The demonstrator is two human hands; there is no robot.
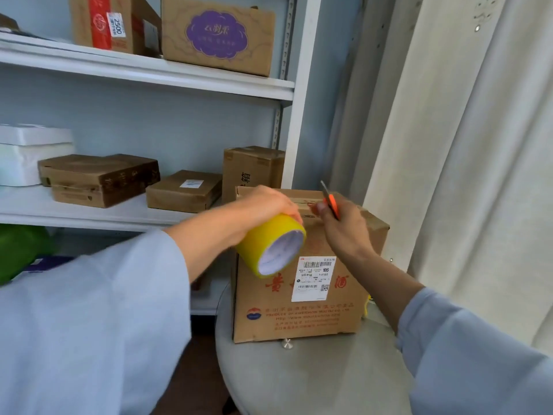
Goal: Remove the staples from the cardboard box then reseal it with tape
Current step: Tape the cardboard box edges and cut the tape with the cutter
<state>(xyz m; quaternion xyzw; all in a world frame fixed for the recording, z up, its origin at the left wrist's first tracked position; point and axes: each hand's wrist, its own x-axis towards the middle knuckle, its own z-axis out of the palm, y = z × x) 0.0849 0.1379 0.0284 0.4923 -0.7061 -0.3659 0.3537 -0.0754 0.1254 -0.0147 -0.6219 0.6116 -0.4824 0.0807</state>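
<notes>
Pale blue sleeves reach over a round grey table, where a cardboard box stands upright beside white shelves. Left hand grips a yellow tape roll at the box's top edge; right hand clasps orange-handled scissors over its lid.

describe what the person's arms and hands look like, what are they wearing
Both arms wear loose, wide sleeves of plain pale blue fabric, with no print or markings visible. The left sleeve ends short of the wrist, leaving the forearm bare; the right sleeve likewise stops partway up the forearm. The left hand and right hand are bare: no gloves, and no rings, watch or bracelets show.
</notes>
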